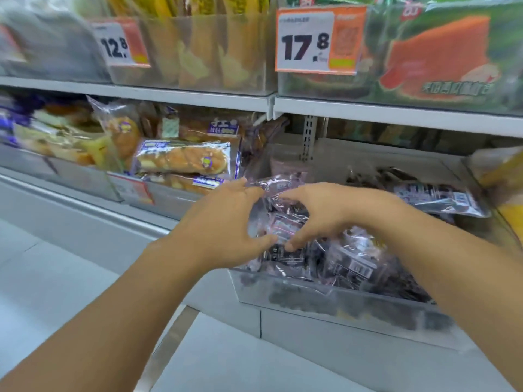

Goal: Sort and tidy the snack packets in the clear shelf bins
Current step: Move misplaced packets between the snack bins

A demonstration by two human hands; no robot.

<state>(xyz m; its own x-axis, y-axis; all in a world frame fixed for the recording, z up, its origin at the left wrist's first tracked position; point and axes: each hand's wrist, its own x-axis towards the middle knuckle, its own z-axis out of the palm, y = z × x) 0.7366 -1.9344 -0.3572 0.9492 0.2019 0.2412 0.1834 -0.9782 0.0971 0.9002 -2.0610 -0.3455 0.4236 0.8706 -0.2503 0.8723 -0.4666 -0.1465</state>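
With spread, curled fingers of the left hand (pixel 223 222) and right hand (pixel 325 213) closing on the crinkly pink-and-black clear-film snack packet (pixel 278 222) at the left end of the clear plastic shelf bin (pixel 325 302), it is best lifted squarely by both side edges.

At three o'clock a yellow packet (pixel 506 176) runs off the frame edge — blurred, its print unreadable.
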